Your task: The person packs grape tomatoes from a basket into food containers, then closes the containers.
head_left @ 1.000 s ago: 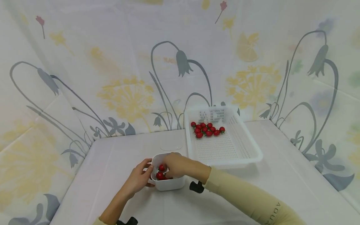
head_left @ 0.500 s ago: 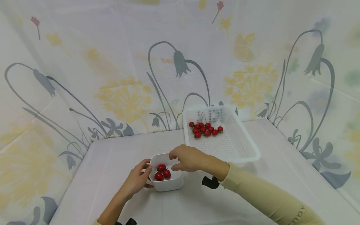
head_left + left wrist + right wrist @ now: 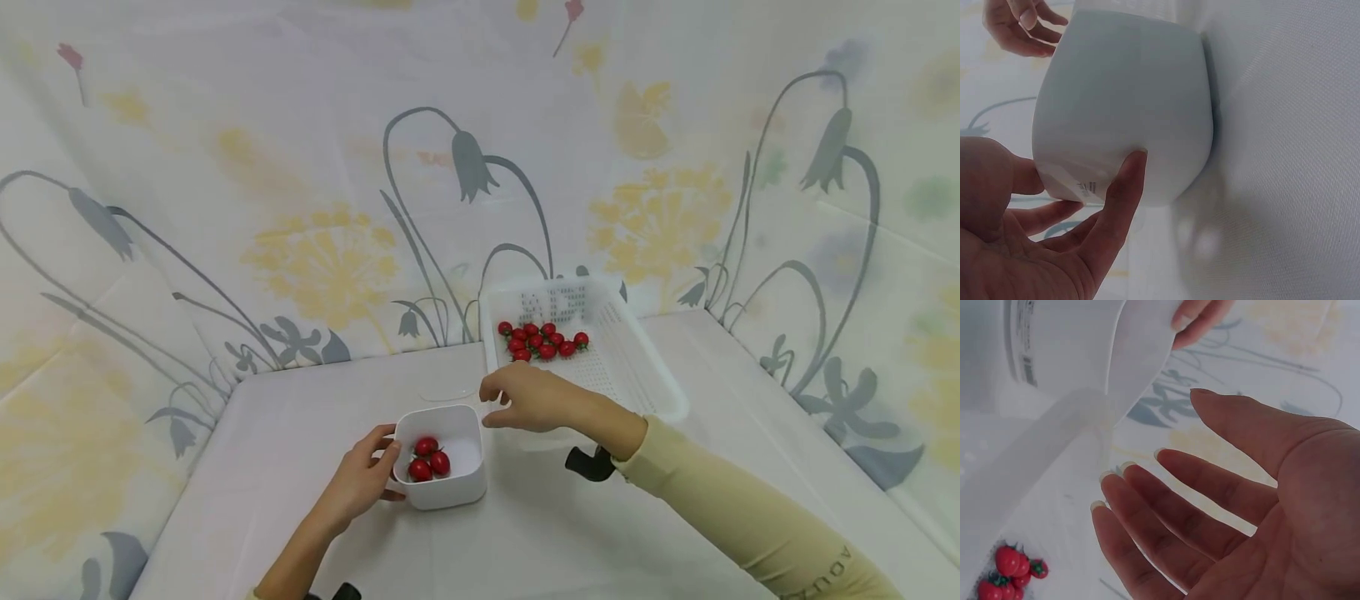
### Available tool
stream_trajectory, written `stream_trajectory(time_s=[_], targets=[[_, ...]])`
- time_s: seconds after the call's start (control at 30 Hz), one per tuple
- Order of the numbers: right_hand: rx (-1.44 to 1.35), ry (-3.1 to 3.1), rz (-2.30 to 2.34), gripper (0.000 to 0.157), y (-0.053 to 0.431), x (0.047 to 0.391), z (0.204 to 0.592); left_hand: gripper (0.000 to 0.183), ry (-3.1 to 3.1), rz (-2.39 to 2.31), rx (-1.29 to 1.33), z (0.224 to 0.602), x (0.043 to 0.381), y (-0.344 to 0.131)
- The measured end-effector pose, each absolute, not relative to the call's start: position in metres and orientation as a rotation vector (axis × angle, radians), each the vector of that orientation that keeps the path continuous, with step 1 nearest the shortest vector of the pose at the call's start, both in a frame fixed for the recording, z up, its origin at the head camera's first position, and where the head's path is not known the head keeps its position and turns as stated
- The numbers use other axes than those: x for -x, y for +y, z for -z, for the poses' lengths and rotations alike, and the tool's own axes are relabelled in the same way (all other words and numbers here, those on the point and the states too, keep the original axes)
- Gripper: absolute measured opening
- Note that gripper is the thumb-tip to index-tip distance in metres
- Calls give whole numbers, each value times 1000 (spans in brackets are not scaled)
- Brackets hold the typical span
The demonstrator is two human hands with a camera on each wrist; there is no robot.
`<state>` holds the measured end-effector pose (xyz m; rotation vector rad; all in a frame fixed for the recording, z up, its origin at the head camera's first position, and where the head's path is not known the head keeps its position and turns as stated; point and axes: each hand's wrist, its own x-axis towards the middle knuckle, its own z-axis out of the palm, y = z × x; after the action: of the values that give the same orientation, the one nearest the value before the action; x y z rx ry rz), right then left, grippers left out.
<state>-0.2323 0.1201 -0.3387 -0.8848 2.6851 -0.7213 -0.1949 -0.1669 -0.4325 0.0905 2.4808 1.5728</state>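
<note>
A white rounded-square box [image 3: 447, 492] stands on the table with three cherry tomatoes [image 3: 429, 459] inside. My left hand [image 3: 362, 477] holds the box by its left side. In the left wrist view, the thumb and fingertips of this hand [image 3: 1060, 244] touch the box wall [image 3: 1125, 100], spread around it. My right hand [image 3: 536, 396] is in the air just right of the box, over the front left edge of the white basket. In the right wrist view, the fingers of this hand [image 3: 1229, 506] are loosely bent, apart from each other, and hold nothing.
The perforated white basket [image 3: 660, 375] stands at the back right, with several cherry tomatoes [image 3: 547, 352] grouped in its back left part. A clear flat piece [image 3: 442, 392], perhaps a lid, lies behind the box. A flower-patterned cloth [image 3: 322, 167] hangs behind the table.
My right hand has come out of the box, leaving a third tomato showing inside, and has moved right toward the basket. My left hand stays on the box. The whole view has shifted slightly.
</note>
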Motion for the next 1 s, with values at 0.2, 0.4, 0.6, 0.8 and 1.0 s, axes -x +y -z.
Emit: stream_trajectory(time_s=[0.2,0.4,0.6,0.8,1.0], targets=[[890,2684,751,27,131,241,336,38,2485,-1579,-76,433,195,-170],[862,2737,748,28,149,255,331,39,2484,-1573,-81,433,196,-169],[818,2797,757,28,171,276,326,39,2487,-1565,-92,434,196,-167],[755,2823,717,24,191,299,330,39,2482,-1561,-85,434,196,-166],[641,2826,658,25,205,322,336,39,2486,-1573,-82,433,196,-168]])
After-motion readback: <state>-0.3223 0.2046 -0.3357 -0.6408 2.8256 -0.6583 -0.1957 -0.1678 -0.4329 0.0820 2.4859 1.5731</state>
